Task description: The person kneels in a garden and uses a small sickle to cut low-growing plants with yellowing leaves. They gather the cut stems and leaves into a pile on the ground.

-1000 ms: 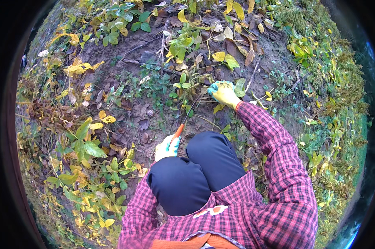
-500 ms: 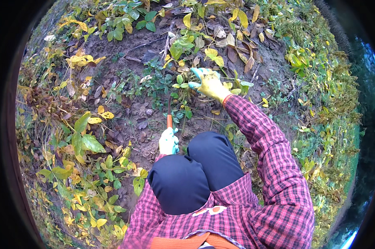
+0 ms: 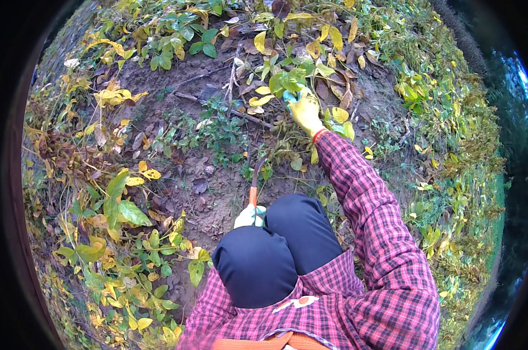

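Two gloved hands: left hand [image 3: 249, 216] fingers gripping orange-handled sickle [image 3: 255, 182], right hand [image 3: 304, 109] fingers clutching green leaves [image 3: 287, 81].

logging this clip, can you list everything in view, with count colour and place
hand tool: one, orange handle with a dark curved blade, held upright just above the knees
leafy plant: one clump, green and yellow, upper middle, under the right hand
bare soil: one patch, brown, centre, strewn with dry leaves and twigs
ground plants: many, green and yellow, ringing the soil on the left, top and right
knees: two, dark blue trousers, lower middle
shirt sleeve: one, red and dark plaid, along the right arm
left hand: one, pale glove, gripping the tool handle
right hand: one, yellow glove, reaching into the leafy plant
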The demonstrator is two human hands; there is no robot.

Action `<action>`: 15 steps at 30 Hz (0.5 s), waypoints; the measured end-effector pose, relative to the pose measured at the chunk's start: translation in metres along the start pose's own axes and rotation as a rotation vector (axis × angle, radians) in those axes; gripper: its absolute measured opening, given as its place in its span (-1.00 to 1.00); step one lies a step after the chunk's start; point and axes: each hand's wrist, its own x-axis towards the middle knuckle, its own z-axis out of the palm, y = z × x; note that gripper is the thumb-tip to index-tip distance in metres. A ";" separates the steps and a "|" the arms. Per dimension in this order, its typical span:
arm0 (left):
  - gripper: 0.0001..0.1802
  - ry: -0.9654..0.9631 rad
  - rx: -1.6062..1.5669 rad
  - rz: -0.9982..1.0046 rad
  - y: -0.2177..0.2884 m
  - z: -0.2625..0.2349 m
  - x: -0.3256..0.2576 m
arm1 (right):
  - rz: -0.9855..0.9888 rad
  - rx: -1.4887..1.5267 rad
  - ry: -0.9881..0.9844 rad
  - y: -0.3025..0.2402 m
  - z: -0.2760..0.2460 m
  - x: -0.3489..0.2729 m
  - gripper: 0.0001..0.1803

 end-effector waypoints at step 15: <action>-0.50 0.104 0.119 0.028 0.007 -0.010 -0.020 | -0.039 0.561 -0.405 -0.018 0.006 -0.039 -0.76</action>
